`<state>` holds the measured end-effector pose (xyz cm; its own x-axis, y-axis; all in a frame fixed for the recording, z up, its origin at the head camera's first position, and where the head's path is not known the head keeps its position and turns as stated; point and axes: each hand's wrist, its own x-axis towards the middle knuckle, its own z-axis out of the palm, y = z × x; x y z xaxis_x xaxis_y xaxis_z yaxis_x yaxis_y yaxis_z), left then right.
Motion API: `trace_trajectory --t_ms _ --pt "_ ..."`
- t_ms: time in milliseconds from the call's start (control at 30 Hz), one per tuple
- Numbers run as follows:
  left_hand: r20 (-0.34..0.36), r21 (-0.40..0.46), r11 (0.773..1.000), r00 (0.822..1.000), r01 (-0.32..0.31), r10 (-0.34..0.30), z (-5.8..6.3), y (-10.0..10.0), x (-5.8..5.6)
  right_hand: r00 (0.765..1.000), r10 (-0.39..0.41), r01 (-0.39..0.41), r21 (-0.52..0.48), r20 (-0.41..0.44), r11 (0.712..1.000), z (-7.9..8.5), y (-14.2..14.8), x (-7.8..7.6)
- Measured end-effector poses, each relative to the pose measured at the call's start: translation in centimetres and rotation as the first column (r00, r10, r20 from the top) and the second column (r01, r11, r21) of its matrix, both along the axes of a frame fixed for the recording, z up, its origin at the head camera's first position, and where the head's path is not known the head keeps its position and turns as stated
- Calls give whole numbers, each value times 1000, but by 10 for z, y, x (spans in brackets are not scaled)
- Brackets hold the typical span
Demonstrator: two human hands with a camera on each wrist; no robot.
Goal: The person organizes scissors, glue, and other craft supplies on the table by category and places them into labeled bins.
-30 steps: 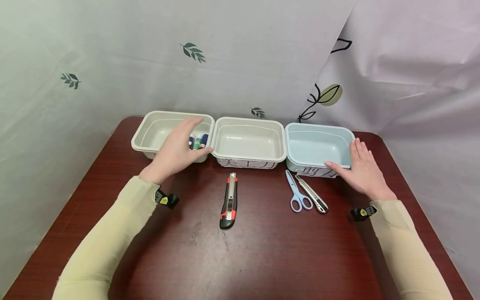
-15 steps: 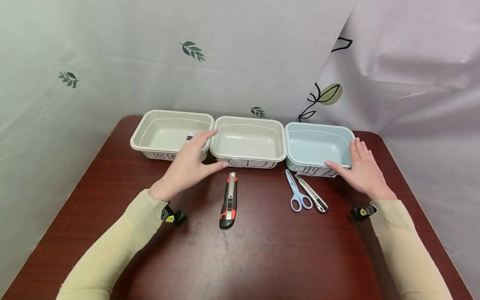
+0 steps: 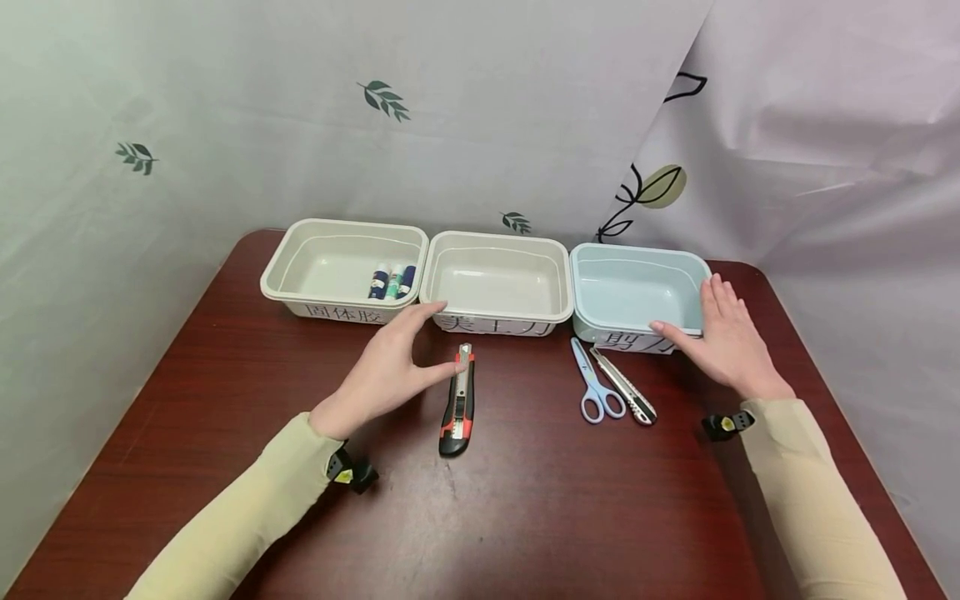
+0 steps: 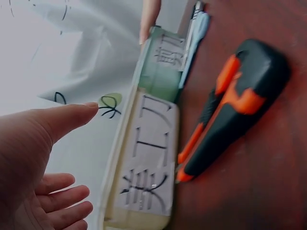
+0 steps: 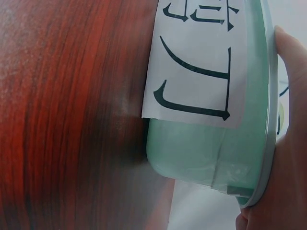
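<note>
My left hand (image 3: 382, 367) hovers over the table just left of a red-and-black utility knife (image 3: 459, 408), thumb and fingers spread apart, holding nothing. Its thumb overlaps the blade end of the knife in the head view; whether they touch I cannot tell. The left wrist view shows the same utility knife (image 4: 230, 115) lying in front of a labelled bin (image 4: 148, 158). My right hand (image 3: 731, 342) rests on the front right corner of a light blue bin (image 3: 637, 292), fingers straight, thumb along the front rim. That labelled bin (image 5: 201, 148) fills much of the right wrist view.
Blue-handled scissors (image 3: 597, 392) and a silver utility knife (image 3: 628, 392) lie side by side before the blue bin. A middle beige bin (image 3: 498, 287) and a left beige bin (image 3: 315, 275) complete the row. Several glue sticks (image 3: 393, 282) lie in the left one. Curtains hang behind.
My left hand has moved from over the left bin toward me and to the right, to beside the red-and-black utility knife, uncovering the glue sticks. The right hand has stayed put.
</note>
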<state>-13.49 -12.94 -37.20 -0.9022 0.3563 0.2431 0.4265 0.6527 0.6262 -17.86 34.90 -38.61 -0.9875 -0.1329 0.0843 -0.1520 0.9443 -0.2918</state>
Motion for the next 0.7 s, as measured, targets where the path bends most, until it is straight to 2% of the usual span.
trace_trajectory --t_ms 200,367,700 --pt "31 -11 1000 999 18 -18 -14 4 7 1000 7 -8 -1 -10 1000 0 0 0" --pt "59 -8 999 998 37 -36 -20 8 12 1000 10 -10 -6 -18 1000 -1 0 -1" --pt "64 -20 999 997 49 -47 -37 18 19 1000 7 -7 -5 -7 1000 -2 1 0"
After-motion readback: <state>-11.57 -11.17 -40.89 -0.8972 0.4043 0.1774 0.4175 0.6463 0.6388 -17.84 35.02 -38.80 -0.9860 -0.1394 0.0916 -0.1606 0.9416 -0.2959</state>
